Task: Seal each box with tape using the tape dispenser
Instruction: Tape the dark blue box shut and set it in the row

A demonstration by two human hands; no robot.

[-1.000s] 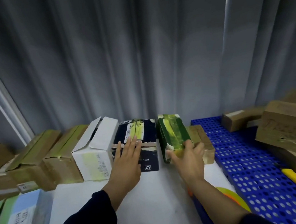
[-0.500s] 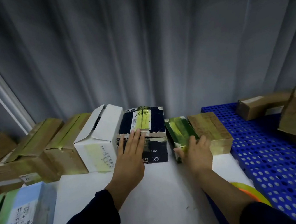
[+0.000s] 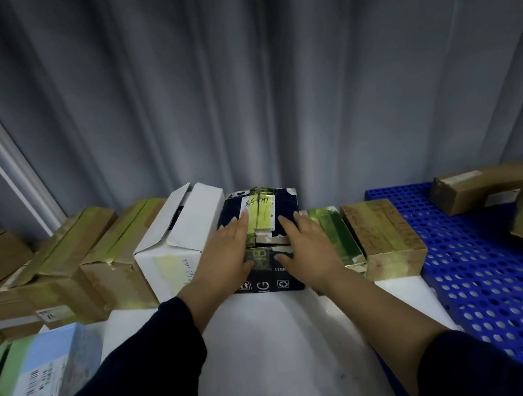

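A dark navy box [image 3: 272,277] with a white label and yellowish tape on top stands at the back of the white table [image 3: 267,356]. My left hand [image 3: 224,256] lies flat on its top left with straight fingers. My right hand [image 3: 306,245] rests on its top right, fingers spread, thumb against the front face. Just right of it lies a green taped box [image 3: 333,238], and beside that a brown taped box [image 3: 381,235]. No tape dispenser shows in this view.
A white box [image 3: 177,252] with a raised flap and brown taped boxes [image 3: 107,251] line the back left. A light blue box [image 3: 36,390] sits at front left. A blue perforated pallet [image 3: 495,266] on the right carries more cardboard boxes [image 3: 478,187]. A grey curtain hangs behind.
My right hand let go of the green box, which now lies flat, and moved left onto the navy box. My left hand slid further up onto the box top.
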